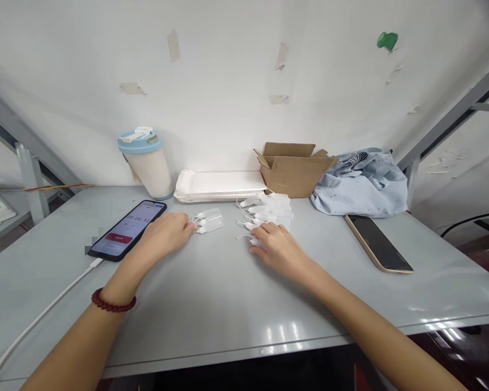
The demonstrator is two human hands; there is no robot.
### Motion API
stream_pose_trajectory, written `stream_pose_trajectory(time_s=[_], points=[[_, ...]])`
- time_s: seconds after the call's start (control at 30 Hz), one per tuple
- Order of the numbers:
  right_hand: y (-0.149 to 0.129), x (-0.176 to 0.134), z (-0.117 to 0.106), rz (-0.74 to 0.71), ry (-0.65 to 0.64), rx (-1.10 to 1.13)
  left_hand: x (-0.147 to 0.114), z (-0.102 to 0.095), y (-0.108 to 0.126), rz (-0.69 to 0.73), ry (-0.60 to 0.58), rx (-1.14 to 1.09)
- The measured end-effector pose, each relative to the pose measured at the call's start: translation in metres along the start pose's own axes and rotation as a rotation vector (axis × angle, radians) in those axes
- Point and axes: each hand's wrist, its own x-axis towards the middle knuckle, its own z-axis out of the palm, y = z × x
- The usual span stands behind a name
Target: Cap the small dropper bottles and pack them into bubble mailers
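Observation:
Small translucent white pieces with thin white cords lie in two groups on the table. My left hand point(166, 234) is closed beside the smaller group point(209, 224), its fingertips at the cord ends. What it grips, if anything, is hidden. At the near edge of the larger group point(275, 205), my right hand point(280, 247) has its thumb and fingers closed around one small white corded piece point(253, 241), mostly covered by the fingers. A loose cord end sticks out to the left of those fingers.
Close to my left hand lies a phone point(126, 231) showing a running timer, with a white cable point(44, 312). Along the wall stand a lidded cup point(150, 168), flat white packets point(224, 184), an open cardboard box point(295, 175) and bundled blue cloth point(362, 184). Another phone point(377, 243) lies right.

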Motion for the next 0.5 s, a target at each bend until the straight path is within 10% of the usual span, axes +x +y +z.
stream_pose_trajectory(time_s=[0.2,0.5], points=[[0.001,-0.002,-0.001,-0.035,-0.009,0.022,-0.003,0.008,0.015,0.166,0.049,-0.261],[-0.002,0.000,0.001,-0.072,0.137,0.148,-0.011,0.017,0.038,0.335,-0.264,-0.701]])
